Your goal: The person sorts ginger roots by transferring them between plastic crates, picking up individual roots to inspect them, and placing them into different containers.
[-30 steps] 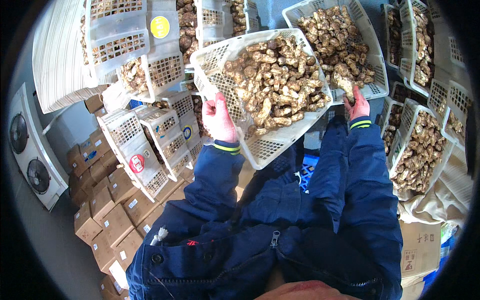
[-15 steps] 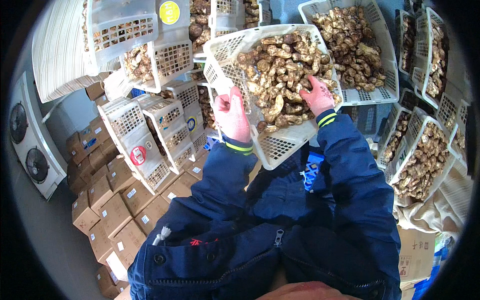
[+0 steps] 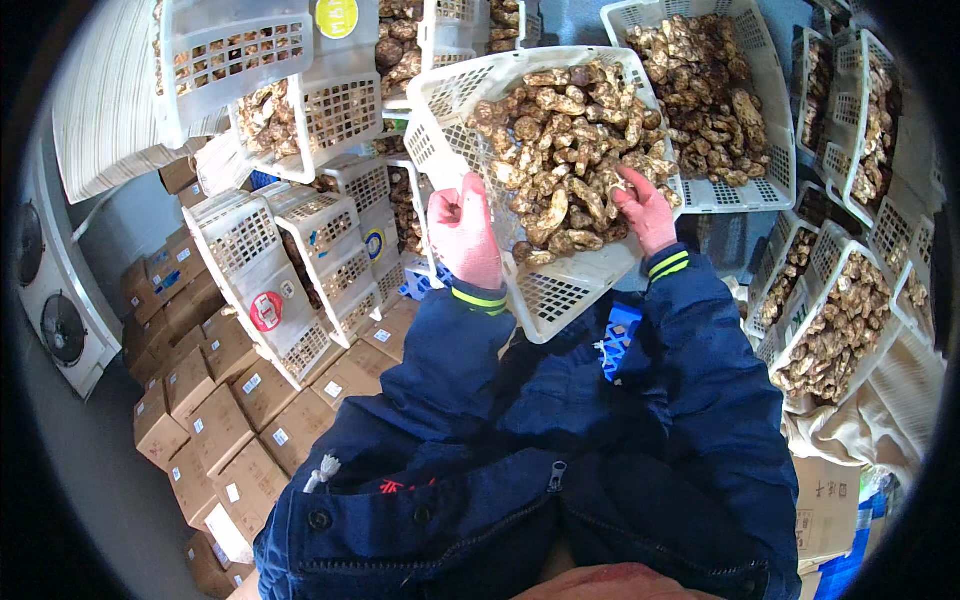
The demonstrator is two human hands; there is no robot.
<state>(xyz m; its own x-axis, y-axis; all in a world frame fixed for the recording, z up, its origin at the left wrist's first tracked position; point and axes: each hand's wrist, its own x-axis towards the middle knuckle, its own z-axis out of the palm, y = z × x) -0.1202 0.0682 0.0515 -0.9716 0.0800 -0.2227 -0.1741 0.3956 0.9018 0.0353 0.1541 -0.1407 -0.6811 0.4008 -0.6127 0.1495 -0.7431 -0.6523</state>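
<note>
A white plastic crate [image 3: 545, 312], tilted towards me, holds a heap of knobbly brown-and-cream mushrooms [image 3: 560, 150]. My left hand [image 3: 466, 235], in a pink glove, is closed over the crate's left side wall, thumb pointing up. At the heap's right side, my right hand [image 3: 648, 212], also gloved in pink, has its fingers bent in around a mushroom [image 3: 625, 190]; the fingertips are partly hidden among the pieces.
Behind on the right stands another crate [image 3: 785, 190] of mushrooms. More filled crates are stacked at left [image 3: 240, 50] and at far right [image 3: 835, 320]. Cardboard boxes [image 3: 215, 425] pile up on the left floor, near a white unit with two fans [image 3: 65, 328].
My right hand has shifted slightly right and down, its fingers drawing in from a spread reach over the mushrooms. My left hand stays on the crate. The view has turned slightly.
</note>
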